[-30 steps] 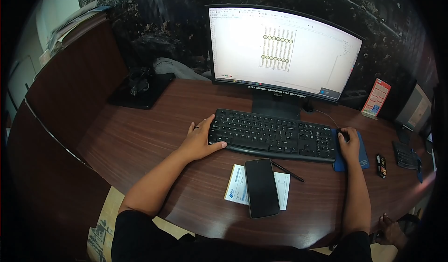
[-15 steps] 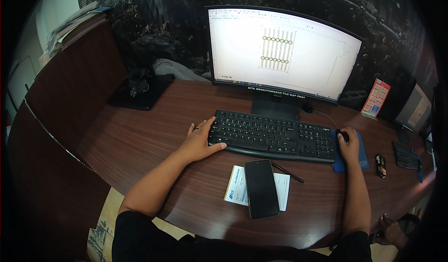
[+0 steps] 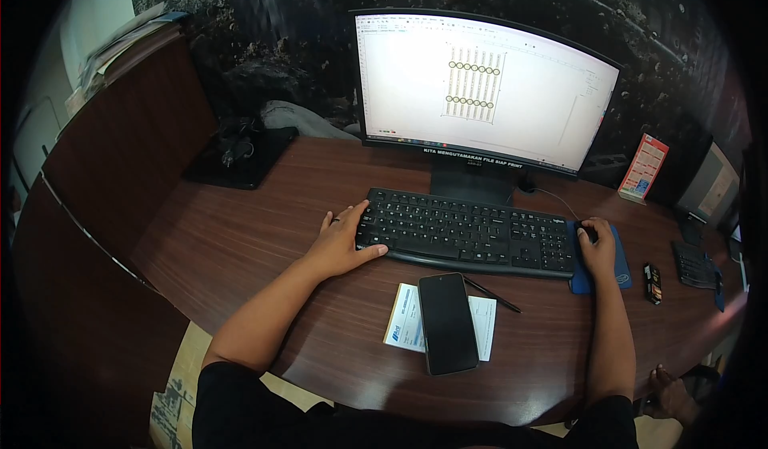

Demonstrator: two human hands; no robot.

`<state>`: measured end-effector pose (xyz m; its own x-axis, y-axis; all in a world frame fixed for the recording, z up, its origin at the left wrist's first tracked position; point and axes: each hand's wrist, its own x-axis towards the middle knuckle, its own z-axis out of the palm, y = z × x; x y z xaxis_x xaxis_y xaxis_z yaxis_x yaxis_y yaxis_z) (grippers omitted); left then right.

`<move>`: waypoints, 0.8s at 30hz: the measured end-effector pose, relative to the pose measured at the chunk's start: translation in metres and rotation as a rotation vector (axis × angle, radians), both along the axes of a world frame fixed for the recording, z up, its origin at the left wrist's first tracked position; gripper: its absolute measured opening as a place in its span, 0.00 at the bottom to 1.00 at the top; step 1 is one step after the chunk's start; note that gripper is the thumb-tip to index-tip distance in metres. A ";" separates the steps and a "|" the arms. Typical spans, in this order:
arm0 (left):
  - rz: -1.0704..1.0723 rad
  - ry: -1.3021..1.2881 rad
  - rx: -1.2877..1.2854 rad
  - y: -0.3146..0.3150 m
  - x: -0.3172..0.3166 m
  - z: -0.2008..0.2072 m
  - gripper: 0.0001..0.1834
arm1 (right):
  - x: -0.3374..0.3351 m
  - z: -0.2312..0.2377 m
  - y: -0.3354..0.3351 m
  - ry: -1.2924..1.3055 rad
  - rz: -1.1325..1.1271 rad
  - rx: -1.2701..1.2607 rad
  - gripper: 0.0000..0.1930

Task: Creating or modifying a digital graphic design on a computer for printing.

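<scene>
My left hand (image 3: 340, 242) rests at the left end of a black keyboard (image 3: 464, 229), thumb along its front edge and fingers apart at its left side. My right hand (image 3: 597, 247) is curled over a dark computer mouse (image 3: 589, 233), mostly hidden under the fingers, on a blue mouse pad (image 3: 622, 277). Behind the keyboard stands a curved monitor (image 3: 408, 89), its screen showing a white page with rows of thin vertical strips and round marks. A dark smartphone (image 3: 448, 325) lies on a white printed paper pad (image 3: 406, 321) in front of the keyboard, beside a black pen (image 3: 492, 295).
A small black and orange box (image 3: 654, 284) lies right of the mouse pad, with a red desk calendar (image 3: 644, 167) behind. A second keyboard (image 3: 694, 265) is farther right. Cables lie on a black base (image 3: 260, 165) at left, near a wooden partition (image 3: 120, 145). Another person's hand (image 3: 672, 397) shows lower right.
Both hands stay in place on the keyboard and mouse. Little differs beyond a very slight shift of the view.
</scene>
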<state>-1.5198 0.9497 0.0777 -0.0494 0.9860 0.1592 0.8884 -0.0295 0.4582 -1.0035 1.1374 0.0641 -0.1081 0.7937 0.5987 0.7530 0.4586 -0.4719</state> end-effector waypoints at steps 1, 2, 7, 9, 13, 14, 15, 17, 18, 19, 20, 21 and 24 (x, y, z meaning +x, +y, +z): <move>0.000 0.000 -0.002 -0.001 0.000 -0.001 0.56 | 0.000 0.000 -0.001 -0.001 0.018 0.006 0.10; 0.002 0.001 -0.003 0.001 0.000 -0.001 0.56 | 0.001 0.000 -0.002 -0.001 0.031 0.013 0.10; -0.020 0.058 0.027 0.017 0.001 0.004 0.58 | 0.014 -0.001 0.000 -0.024 0.047 0.076 0.14; -0.018 0.085 0.037 0.017 -0.007 0.002 0.60 | -0.001 0.004 0.002 -0.044 0.030 0.187 0.13; -0.003 0.050 0.007 0.016 -0.011 0.000 0.59 | -0.013 0.018 0.002 -0.133 0.157 0.260 0.06; 0.034 0.016 -0.009 0.015 -0.010 0.001 0.58 | -0.018 0.023 -0.007 -0.167 0.192 0.204 0.05; 0.012 0.014 -0.010 0.018 -0.007 -0.001 0.58 | -0.017 0.025 -0.013 -0.189 0.252 0.159 0.04; -0.014 -0.011 0.006 0.019 -0.004 -0.002 0.56 | -0.017 0.029 -0.022 -0.210 0.313 0.114 0.04; -0.015 -0.011 0.007 0.019 -0.002 -0.002 0.56 | -0.019 0.032 -0.028 -0.226 0.360 0.052 0.04; -0.018 -0.014 0.010 0.019 -0.002 -0.002 0.56 | -0.022 0.034 -0.032 -0.241 0.409 -0.009 0.04; -0.020 -0.018 0.010 0.018 0.000 -0.002 0.55 | -0.026 0.034 -0.035 -0.242 0.411 -0.009 0.04; -0.017 -0.018 0.011 0.016 0.001 -0.001 0.55 | -0.029 0.035 -0.037 -0.246 0.434 -0.013 0.05; -0.015 -0.031 0.005 0.013 0.000 0.000 0.55 | -0.034 0.036 -0.041 -0.258 0.472 -0.025 0.06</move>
